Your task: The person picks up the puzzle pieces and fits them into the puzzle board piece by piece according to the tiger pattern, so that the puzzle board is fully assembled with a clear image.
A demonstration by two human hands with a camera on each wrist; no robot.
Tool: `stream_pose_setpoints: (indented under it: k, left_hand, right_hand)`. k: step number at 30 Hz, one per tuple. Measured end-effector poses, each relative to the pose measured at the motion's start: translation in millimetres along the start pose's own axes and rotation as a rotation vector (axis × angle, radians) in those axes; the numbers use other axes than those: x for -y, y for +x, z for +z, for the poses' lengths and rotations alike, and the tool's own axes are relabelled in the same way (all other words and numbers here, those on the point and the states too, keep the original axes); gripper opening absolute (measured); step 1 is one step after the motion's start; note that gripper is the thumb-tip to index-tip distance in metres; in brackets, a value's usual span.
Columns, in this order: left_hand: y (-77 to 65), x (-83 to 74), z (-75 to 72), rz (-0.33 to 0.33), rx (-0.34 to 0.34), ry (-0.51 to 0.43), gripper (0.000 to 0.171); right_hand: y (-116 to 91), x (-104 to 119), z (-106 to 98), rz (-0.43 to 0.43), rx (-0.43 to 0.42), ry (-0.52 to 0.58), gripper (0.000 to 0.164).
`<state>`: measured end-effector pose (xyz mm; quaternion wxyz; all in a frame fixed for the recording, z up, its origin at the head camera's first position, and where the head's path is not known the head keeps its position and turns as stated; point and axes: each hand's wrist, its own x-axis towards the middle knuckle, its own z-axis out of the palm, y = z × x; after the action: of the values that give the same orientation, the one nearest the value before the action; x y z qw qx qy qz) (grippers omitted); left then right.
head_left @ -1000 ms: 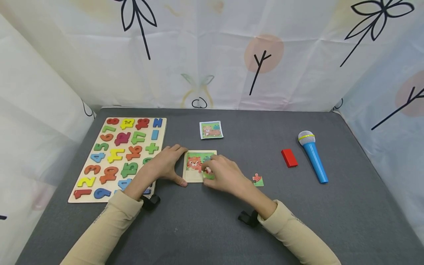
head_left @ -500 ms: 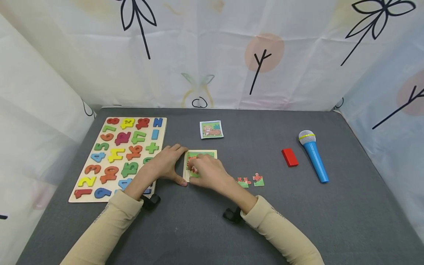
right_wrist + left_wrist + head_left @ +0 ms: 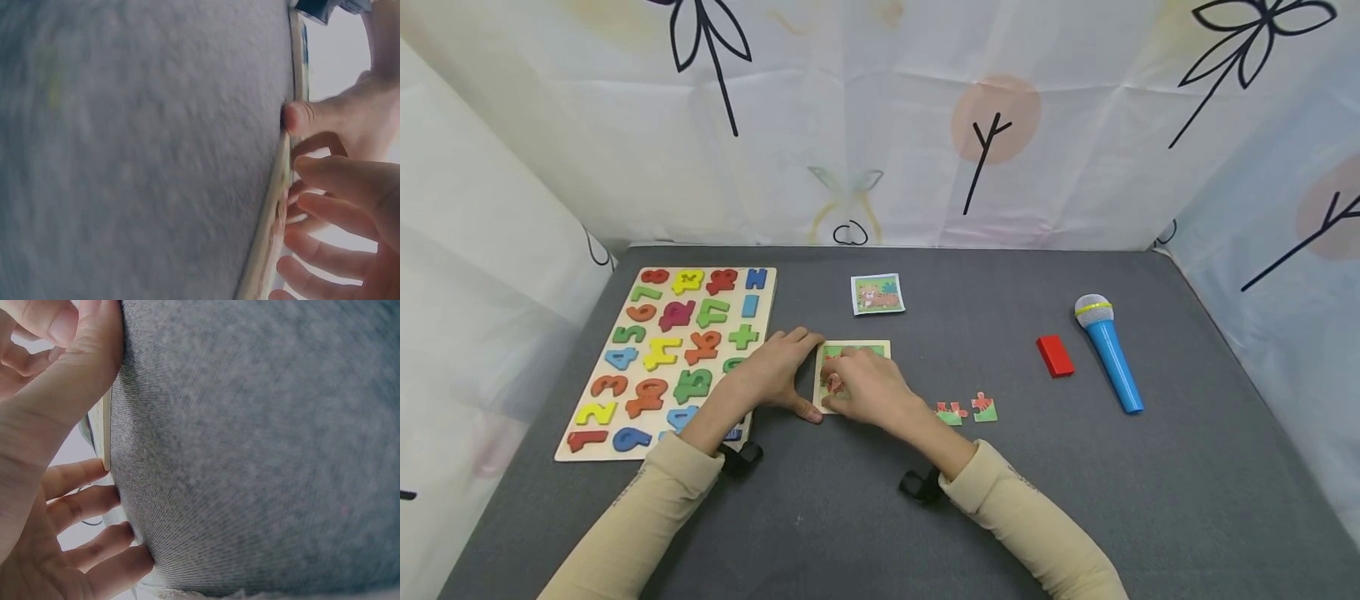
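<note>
A small wooden puzzle tray (image 3: 854,342) with a green picture lies at mid-table. My left hand (image 3: 781,371) holds its left side, thumb at the near corner and fingers at the far one; in the left wrist view an index fingertip meets the corner of the tray's pale edge (image 3: 105,434). My right hand (image 3: 872,385) reaches over the tray and pinches a reddish puzzle piece (image 3: 833,383) at its left part, mostly covered by the fingers. To the right lie two loose red-and-green pieces, one puzzle piece (image 3: 951,414) close beside another piece (image 3: 985,407).
A wooden board (image 3: 650,333) of colourful numbers and letters lies left, partly behind the left forearm. Behind the tray is a small picture card (image 3: 877,294). A red block (image 3: 1056,357) and a blue toy microphone (image 3: 1111,354) lie right. White printed cloth surrounds the grey table (image 3: 820,517).
My right hand has moved left across the tray with the piece, uncovering the second loose piece on the table. In the last half second it shifts only slightly. My left hand stays put.
</note>
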<state>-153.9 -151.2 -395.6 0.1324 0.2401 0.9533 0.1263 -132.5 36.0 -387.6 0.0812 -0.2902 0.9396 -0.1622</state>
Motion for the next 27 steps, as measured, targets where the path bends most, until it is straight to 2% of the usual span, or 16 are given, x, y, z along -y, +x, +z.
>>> stream_pose_setpoints:
  k: [10, 19, 27]
  left_hand:
    - [0.8, 0.0, 0.2, -0.005, 0.006, -0.008, 0.115]
    - [0.3, 0.9, -1.5, -0.005, 0.009, -0.004, 0.116]
    - [0.6, 1.0, -1.1, -0.006, 0.011, -0.007, 0.115]
  right_hand:
    - [-4.3, -8.3, -6.1, 0.048, 0.051, -0.003, 0.032]
    - [-2.9, -5.3, -0.5, 0.039, 0.026, -0.02, 0.023]
    - [-2.9, -4.2, -1.6, 0.049, 0.029, -0.034, 0.025]
